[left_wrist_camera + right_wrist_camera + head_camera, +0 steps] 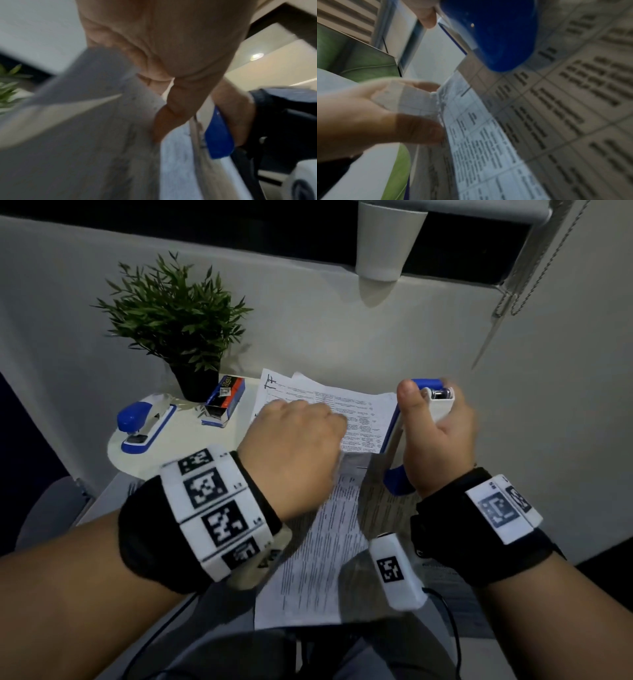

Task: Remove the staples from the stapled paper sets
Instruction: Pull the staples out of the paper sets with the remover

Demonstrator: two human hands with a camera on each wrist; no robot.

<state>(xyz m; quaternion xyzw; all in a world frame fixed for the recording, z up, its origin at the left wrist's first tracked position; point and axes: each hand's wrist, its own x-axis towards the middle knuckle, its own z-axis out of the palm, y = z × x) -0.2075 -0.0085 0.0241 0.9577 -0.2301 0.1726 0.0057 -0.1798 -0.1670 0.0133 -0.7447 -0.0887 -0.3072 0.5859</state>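
Note:
A printed paper set [322,539] lies in front of me, blurred. My left hand [308,429] pinches its folded top corner [412,100] between thumb and fingers, and the sheet [85,121] rises from the hand. My right hand [435,433] grips a blue and white stapler [436,400] held on end, thumb along its top. The stapler's blue end [496,33] points down at the page just right of the pinched corner. I cannot tell whether it touches the paper. More printed sheets [342,405] lie behind the hands.
A second blue stapler [144,422] and a box of staples [226,400] sit on the round white table [191,440] at the left. A potted plant [174,313] stands behind them. A wall runs close behind, and a blind cord [534,268] hangs at the right.

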